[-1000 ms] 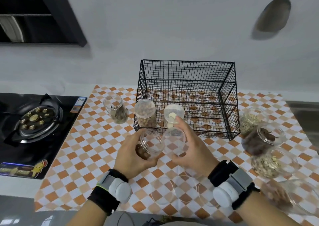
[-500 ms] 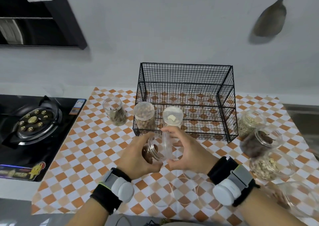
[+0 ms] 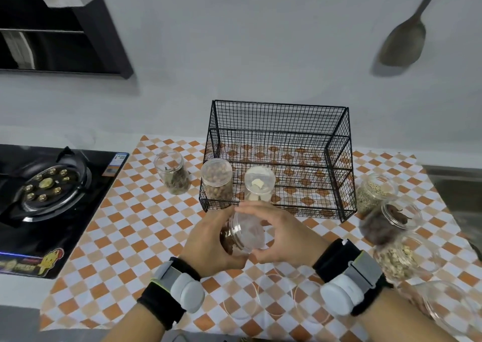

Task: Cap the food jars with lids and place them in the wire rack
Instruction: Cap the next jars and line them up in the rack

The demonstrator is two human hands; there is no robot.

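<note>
My left hand grips a clear jar of brown food, tilted toward the right. My right hand holds a clear lid against the jar's mouth. Behind them stands the black wire rack, with a capped jar of nuts and a capped jar with pale pieces in its front left corner. An open jar of dried herbs stands left of the rack. Several open jars lie in a row at the right: grains, dark pieces, seeds.
Loose clear lids lie on the checkered cloth near its front edge. One more jar sits at the lower right. A black gas stove is on the left. A spatula hangs on the wall.
My right hand has brought the lid from beside the jar onto its mouth. Both hands have drawn closer together in front of the rack.
</note>
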